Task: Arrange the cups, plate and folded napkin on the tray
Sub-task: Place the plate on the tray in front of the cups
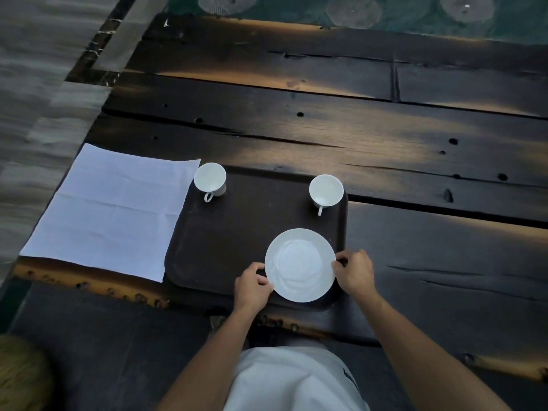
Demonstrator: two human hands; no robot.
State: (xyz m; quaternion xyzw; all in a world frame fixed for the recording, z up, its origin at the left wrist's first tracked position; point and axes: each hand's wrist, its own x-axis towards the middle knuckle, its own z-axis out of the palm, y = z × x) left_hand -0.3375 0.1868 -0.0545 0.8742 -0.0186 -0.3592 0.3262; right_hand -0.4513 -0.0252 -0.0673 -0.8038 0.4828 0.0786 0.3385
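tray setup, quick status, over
Left hand and right hand both grip the plate on the tray. Two cups at its far corners. Napkin unfolded, on the table.

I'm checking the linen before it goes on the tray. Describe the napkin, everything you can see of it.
The napkin is a plain white cloth square, lying flat and fully opened on the dark wooden table, left of the brown tray. Crease lines from earlier folding cross it in a grid. Its right edge runs along the tray's left rim, seemingly overlapping it slightly, and its far right corner comes close to the left cup. Neither hand touches it.
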